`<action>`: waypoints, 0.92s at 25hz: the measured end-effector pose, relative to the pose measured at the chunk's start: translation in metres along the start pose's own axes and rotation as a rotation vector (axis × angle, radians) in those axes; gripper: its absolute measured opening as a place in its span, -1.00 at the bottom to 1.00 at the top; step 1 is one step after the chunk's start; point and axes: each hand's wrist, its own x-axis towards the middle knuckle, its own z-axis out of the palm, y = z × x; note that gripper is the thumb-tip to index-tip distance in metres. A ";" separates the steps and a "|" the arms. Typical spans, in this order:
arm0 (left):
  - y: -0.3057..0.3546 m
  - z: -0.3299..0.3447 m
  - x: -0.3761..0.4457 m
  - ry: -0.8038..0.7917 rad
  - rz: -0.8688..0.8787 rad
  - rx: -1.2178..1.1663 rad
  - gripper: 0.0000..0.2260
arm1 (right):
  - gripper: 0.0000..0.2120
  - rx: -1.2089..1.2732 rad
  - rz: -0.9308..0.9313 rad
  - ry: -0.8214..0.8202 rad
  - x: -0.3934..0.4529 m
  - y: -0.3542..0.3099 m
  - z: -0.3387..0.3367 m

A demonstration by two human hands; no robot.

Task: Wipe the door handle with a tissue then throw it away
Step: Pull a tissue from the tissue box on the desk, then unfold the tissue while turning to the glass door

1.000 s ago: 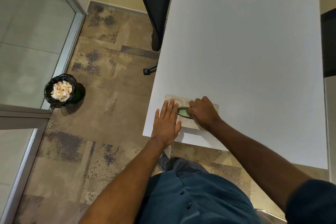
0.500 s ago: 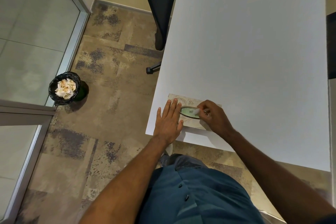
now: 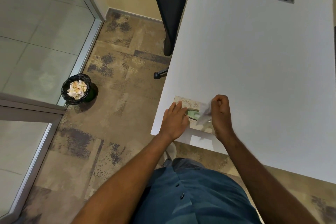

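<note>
A patterned tissue box lies at the near left corner of the white table. My left hand rests flat on the box with fingers spread, next to its green oval slot. My right hand is raised just above the slot, its fingers pinched on a white tissue that hangs halfway out of the box. The door handle is not in view.
A small black-lined bin full of crumpled tissues stands on the carpet at the left, beside a glass partition with a metal frame. A black office chair stands at the table's far left edge.
My right hand has gone from reaching into the slot to lifting up and right, drawing a tissue out. My left hand stays pressed on the box.
</note>
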 end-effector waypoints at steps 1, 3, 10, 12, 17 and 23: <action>0.006 -0.008 -0.004 0.026 -0.043 -0.154 -0.62 | -0.86 0.045 0.038 0.007 0.000 -0.007 0.004; 0.018 -0.027 -0.015 0.046 -0.167 -0.577 -0.66 | -0.92 0.154 0.130 -0.021 -0.001 -0.020 0.015; -0.011 -0.101 -0.094 0.246 -0.248 -1.158 -0.84 | -0.84 0.281 0.233 -0.322 -0.043 -0.082 0.110; -0.037 -0.116 -0.123 0.421 -0.246 -1.241 -0.85 | -0.86 0.245 0.190 -0.405 -0.066 -0.099 0.146; -0.104 -0.164 -0.193 0.793 -0.259 -1.450 -0.83 | -0.78 0.355 0.117 -0.644 -0.125 -0.132 0.238; -0.200 -0.238 -0.293 1.097 -0.225 -1.406 -0.88 | -0.58 0.323 0.064 -0.940 -0.228 -0.164 0.359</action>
